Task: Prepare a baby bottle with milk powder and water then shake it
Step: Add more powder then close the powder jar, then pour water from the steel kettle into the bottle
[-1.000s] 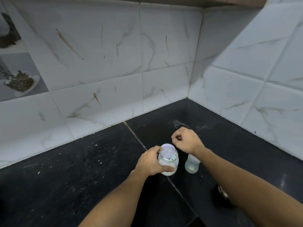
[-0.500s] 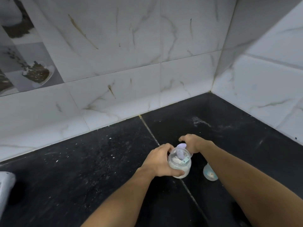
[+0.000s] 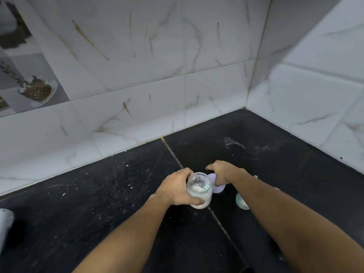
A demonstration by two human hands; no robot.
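One open bottle (image 3: 199, 191), part-filled, stands on the tabletop (image 3: 118, 194) wrapped by the left grip (image 3: 174, 189), probably light, stiff and slippery, best held round its middle, while the right grip (image 3: 223, 172) curls round the cap (image 3: 219, 189) just beside it.

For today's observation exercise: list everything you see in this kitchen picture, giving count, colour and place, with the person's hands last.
baby bottle: one, clear, white powder inside, on the countertop
lilac ring: one, pale lilac, just right of the bottle
dome cap: one, pale bluish, countertop, partly behind right forearm
countertop: one, black, speckled
powder smear: one, white, near the corner
wall tiles: many, white marbled, behind and right
white object: one, left edge, cut off
left hand: one, grips the bottle
right hand: one, fingers curled over the lilac ring
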